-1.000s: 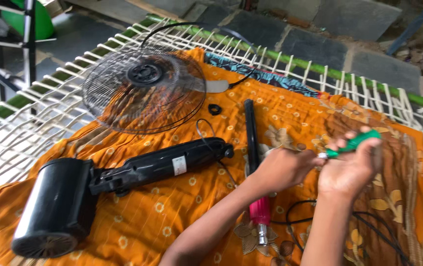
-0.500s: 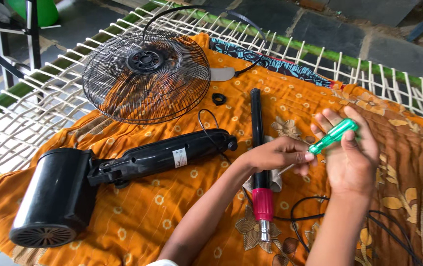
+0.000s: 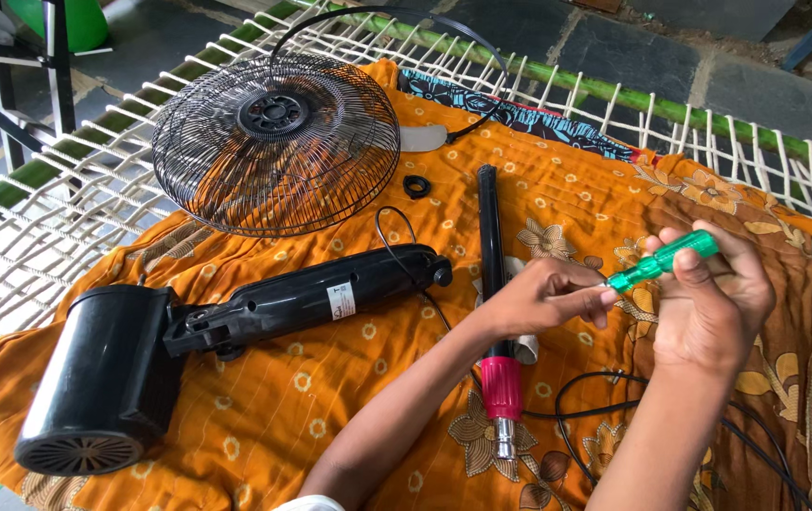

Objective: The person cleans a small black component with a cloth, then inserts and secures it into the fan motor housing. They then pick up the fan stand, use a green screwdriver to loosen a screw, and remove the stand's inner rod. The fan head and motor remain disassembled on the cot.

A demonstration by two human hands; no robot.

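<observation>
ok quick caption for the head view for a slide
Both hands work a green-handled screwdriver over an orange floral cloth, right hand on the handle, left hand at the tip, beside a dismantled fan's grille.

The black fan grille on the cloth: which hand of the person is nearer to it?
Left. The left hand is right of and below the fan grille, with its fingers at the green screwdriver. The right hand grips that screwdriver farther right.

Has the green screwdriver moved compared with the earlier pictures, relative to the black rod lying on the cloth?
Yes. The green screwdriver was level at first; now its handle end is tilted up and away from the black rod, and both hands remain on it.
</observation>
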